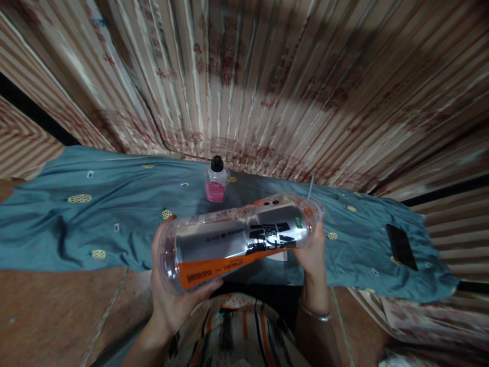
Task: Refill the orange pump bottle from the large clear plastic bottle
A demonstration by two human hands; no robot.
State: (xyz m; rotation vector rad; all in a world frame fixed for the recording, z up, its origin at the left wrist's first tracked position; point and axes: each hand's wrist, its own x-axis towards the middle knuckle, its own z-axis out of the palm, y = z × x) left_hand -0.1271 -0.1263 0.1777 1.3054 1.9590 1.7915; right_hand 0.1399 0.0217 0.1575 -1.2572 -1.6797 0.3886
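Note:
A large clear plastic bottle [229, 239] with a silver, orange and black label is held sideways above the cloth-covered table. My left hand [171, 290] wraps round its wide end at the left, thumb along the underside. At the other end, my right hand [315, 244] grips the bottle near its narrower part; most of those fingers are hidden behind it. Just beyond the bottle stands a small upright bottle [216, 184] with a black cap and a pink label. A thin pale stick [311, 186] pokes up behind the bottle's right end; its lower part is hidden.
The narrow table carries a teal cloth [126, 204] with yellow pineapple prints. A black phone [402, 246] lies near its right end. Pleated patterned curtains [244, 76] hang close behind the table. A white piece [278, 256] shows partly below the large bottle.

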